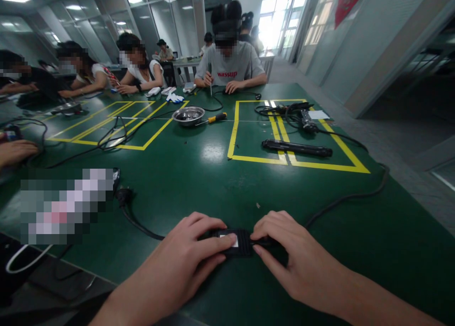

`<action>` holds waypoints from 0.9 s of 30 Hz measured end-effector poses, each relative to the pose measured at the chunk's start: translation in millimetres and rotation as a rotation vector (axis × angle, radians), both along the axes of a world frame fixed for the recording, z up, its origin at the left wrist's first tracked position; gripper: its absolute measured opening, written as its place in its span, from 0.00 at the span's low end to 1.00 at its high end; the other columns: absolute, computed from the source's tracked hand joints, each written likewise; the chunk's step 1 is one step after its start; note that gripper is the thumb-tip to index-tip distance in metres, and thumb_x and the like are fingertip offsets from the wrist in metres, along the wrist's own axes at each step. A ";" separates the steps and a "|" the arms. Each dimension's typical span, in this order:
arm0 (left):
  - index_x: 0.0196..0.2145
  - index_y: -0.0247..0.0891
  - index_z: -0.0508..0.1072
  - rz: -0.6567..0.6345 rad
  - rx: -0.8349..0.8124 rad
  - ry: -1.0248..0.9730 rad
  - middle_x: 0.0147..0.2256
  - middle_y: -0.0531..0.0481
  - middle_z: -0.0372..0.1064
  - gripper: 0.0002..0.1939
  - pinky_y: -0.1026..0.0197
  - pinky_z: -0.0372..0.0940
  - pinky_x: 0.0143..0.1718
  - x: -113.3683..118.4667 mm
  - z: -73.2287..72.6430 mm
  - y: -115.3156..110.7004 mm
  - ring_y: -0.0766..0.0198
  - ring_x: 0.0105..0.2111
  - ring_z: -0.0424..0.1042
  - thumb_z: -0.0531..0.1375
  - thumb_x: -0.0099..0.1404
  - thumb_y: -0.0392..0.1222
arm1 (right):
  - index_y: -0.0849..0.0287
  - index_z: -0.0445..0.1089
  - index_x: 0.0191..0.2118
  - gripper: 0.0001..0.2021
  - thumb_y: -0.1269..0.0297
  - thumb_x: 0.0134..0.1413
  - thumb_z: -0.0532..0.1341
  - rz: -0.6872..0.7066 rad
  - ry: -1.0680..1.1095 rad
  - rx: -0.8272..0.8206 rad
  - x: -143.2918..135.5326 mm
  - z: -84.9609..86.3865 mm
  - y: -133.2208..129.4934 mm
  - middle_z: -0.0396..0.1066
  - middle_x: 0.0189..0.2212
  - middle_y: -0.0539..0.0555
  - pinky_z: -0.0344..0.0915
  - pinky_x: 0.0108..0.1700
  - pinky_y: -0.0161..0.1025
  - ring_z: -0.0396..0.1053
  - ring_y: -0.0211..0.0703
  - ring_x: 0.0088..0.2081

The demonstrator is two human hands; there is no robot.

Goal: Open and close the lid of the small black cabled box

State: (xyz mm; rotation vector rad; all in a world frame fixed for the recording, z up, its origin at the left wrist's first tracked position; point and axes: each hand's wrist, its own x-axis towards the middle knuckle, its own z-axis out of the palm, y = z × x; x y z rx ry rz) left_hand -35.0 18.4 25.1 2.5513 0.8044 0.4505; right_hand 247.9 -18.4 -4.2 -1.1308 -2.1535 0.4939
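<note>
A small black device (241, 243) with a white label lies on the green table (199, 184) near its front edge. My left hand (194, 250) rests on its left end, thumb and fingers pressing over the label. My right hand (287, 252) grips its right end, where a black cable (355, 195) leaves toward the right. Another black cord with a plug (125, 196) runs off to the left of my left hand.
Yellow tape marks boxes on the table. Farther back lie a metal bowl (188, 114), a yellow-handled screwdriver (215, 119), a long black tool (296, 148) and a tangle of cables (289, 113). Several people sit at the far and left sides; another person's hand (16, 151) rests at left.
</note>
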 end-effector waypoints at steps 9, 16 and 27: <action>0.63 0.53 0.81 0.037 -0.061 -0.032 0.55 0.50 0.83 0.20 0.54 0.78 0.56 2.8 7.6 7.2 0.56 0.52 0.81 0.66 0.80 0.33 | 0.52 0.69 0.44 0.14 0.80 0.60 0.63 -0.086 -0.008 -0.058 0.0 -4.9 -1.2 0.76 0.37 0.52 0.73 0.39 0.44 0.75 0.49 0.37; 0.53 0.45 0.80 0.275 0.026 -0.119 0.53 0.46 0.84 0.15 0.46 0.79 0.56 9.5 -18.8 26.2 0.50 0.52 0.82 0.64 0.75 0.28 | 0.53 0.71 0.43 0.11 0.78 0.63 0.63 -0.064 -0.044 -0.032 -4.7 -2.3 -1.5 0.77 0.37 0.54 0.74 0.40 0.47 0.76 0.51 0.38; 0.56 0.48 0.81 0.290 0.139 -0.167 0.48 0.45 0.77 0.15 0.55 0.81 0.43 -8.5 -23.8 -16.2 0.52 0.44 0.82 0.65 0.76 0.36 | 0.55 0.80 0.50 0.16 0.80 0.60 0.72 -0.006 0.000 -0.008 -6.5 -11.1 0.7 0.86 0.42 0.53 0.80 0.45 0.44 0.84 0.50 0.42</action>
